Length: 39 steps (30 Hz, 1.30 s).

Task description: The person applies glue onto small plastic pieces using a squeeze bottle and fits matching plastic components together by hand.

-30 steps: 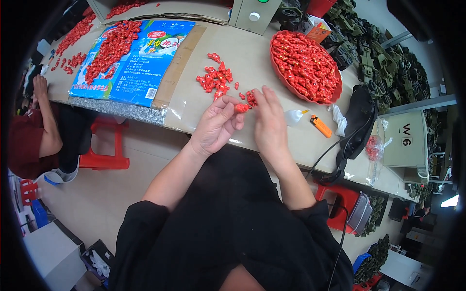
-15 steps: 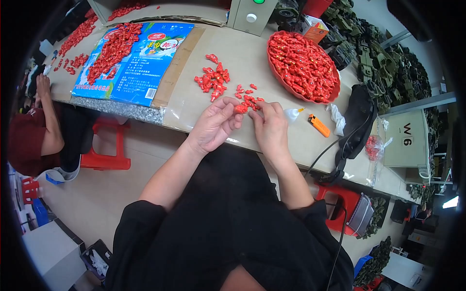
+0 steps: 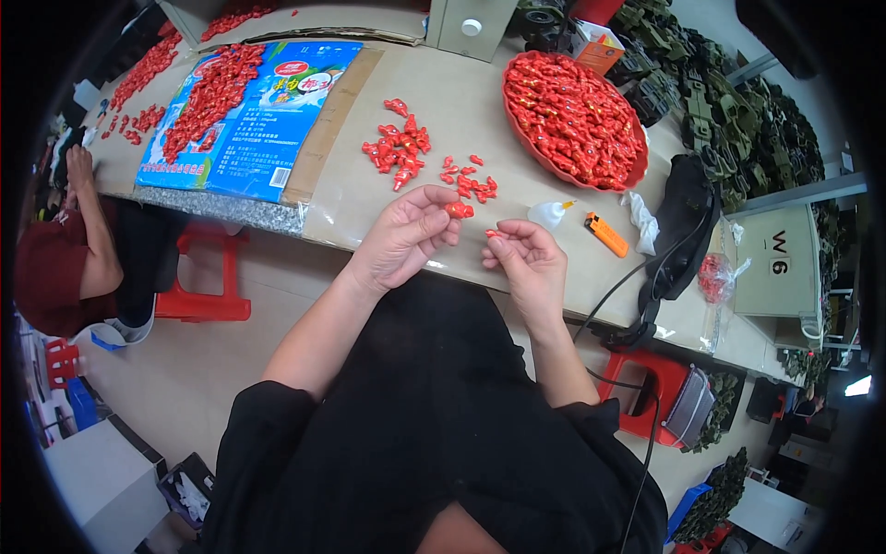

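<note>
The left hand [image 3: 406, 235] covers part of 1 red toy [image 3: 460, 210]; the right hand [image 3: 533, 263] hides most of 1 red bit [image 3: 493, 234], too small to identify. The top edge crops a grey box [image 3: 452, 37].

A black strapped bag [image 3: 690, 210] lies on the table, a thin dark cable [image 3: 604, 300] trailing beside it. Just to its left is a crumpled white tissue [image 3: 642, 222], with an orange lighter [image 3: 605, 234] a little farther left. Right of the bag stands a pale grey-green cabinet [image 3: 773, 263]; beyond it, olive-green toy vehicles [image 3: 729, 125] are piled. A red stool [image 3: 653, 392] sits below the bag. Well to its left are a blue printed cardboard sheet [image 3: 254, 152] and, farther still, a person in dark red [image 3: 57, 263].
</note>
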{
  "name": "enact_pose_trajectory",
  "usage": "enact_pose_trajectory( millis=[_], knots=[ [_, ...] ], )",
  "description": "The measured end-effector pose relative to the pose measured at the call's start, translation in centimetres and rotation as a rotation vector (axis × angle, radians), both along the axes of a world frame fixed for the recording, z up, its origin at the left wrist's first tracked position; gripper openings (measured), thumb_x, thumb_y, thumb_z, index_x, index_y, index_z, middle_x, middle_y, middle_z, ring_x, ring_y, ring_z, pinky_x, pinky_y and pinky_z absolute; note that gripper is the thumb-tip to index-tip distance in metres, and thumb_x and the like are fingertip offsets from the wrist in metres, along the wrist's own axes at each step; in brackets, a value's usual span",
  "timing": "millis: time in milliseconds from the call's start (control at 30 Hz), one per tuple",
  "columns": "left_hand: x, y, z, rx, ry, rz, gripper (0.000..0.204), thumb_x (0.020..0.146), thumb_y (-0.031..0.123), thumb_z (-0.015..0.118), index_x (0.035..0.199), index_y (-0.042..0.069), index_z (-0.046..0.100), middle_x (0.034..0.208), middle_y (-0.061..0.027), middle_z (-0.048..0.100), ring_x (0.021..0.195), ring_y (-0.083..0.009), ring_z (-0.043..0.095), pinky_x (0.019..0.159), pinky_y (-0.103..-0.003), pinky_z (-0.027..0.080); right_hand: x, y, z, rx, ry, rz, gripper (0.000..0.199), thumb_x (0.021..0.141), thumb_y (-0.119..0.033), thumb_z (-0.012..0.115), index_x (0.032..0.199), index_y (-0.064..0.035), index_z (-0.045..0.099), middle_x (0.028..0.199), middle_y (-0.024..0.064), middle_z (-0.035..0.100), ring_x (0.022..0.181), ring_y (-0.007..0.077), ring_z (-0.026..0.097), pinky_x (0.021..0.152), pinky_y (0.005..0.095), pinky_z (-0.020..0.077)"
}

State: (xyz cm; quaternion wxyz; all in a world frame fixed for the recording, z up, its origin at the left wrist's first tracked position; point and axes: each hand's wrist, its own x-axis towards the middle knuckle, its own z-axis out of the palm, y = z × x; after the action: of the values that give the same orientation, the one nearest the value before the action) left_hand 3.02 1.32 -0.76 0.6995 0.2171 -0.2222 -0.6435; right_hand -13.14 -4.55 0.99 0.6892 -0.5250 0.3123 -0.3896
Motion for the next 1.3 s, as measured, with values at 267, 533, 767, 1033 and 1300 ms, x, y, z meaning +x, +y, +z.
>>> enact_pose_trajectory(
  millis=[267, 533, 767, 1033, 1300],
  knots=[
    [-2.4, 0.6, 0.7, 0.071, -0.238, -0.103, 0.016, 0.083, 0.007, 0.051, 0.098, 0.001, 0.05, 0.086, -0.0068, 0.057, 0.072, -0.0118, 0.057, 0.066, -0.025, 0.048, -2.6, -0.3, -0.7, 0.017, -0.187, -0.002, 0.011, 0.076, 0.004, 0.057, 0.087, 0.0047, 0.055, 0.084, 0.01, 0.057, 0.066, 0.013, 0.058, 0.059, 0.0232, 0.0509],
    [-3.2, 0.5, 0.7, 0.119, -0.309, -0.106, 0.015, 0.084, 0.006, 0.051, 0.097, -0.001, 0.051, 0.083, -0.0069, 0.058, 0.072, -0.0111, 0.057, 0.066, -0.025, 0.049, -3.0, -0.4, -0.8, -0.127, -0.216, 0.034, 0.009, 0.072, 0.009, 0.059, 0.079, 0.0042, 0.059, 0.084, 0.0098, 0.052, 0.067, 0.0142, 0.057, 0.06, 0.0231, 0.0513],
    [-3.2, 0.6, 0.5, 0.107, -0.34, -0.097, 0.015, 0.084, 0.005, 0.05, 0.097, -0.002, 0.051, 0.081, -0.0091, 0.058, 0.07, -0.0128, 0.057, 0.064, -0.026, 0.049, -3.2, -0.5, -1.0, -0.163, -0.127, 0.047, 0.009, 0.07, 0.007, 0.062, 0.078, 0.003, 0.061, 0.082, 0.0086, 0.053, 0.065, 0.0118, 0.056, 0.057, 0.0205, 0.0491],
    [-3.1, 0.6, 0.6, 0.093, -0.363, -0.097, 0.014, 0.083, 0.005, 0.051, 0.096, -0.001, 0.052, 0.08, -0.007, 0.058, 0.069, -0.0112, 0.057, 0.064, -0.023, 0.049, -3.2, -0.2, -0.2, -0.243, 0.002, 0.06, 0.008, 0.068, 0.005, 0.064, 0.075, 0.0011, 0.064, 0.076, 0.0064, 0.056, 0.067, 0.0104, 0.055, 0.056, 0.0197, 0.0467],
    [-3.1, 0.7, 0.4, 0.075, -0.409, -0.091, 0.014, 0.083, 0.003, 0.05, 0.096, -0.002, 0.051, 0.081, -0.0105, 0.058, 0.068, -0.0131, 0.056, 0.062, -0.025, 0.048, -3.3, -0.2, 0.0, -0.371, 0.078, 0.068, 0.008, 0.068, 0.004, 0.064, 0.076, 0.0003, 0.064, 0.076, 0.0065, 0.056, 0.065, 0.0102, 0.055, 0.056, 0.0199, 0.0465]
  ],
)
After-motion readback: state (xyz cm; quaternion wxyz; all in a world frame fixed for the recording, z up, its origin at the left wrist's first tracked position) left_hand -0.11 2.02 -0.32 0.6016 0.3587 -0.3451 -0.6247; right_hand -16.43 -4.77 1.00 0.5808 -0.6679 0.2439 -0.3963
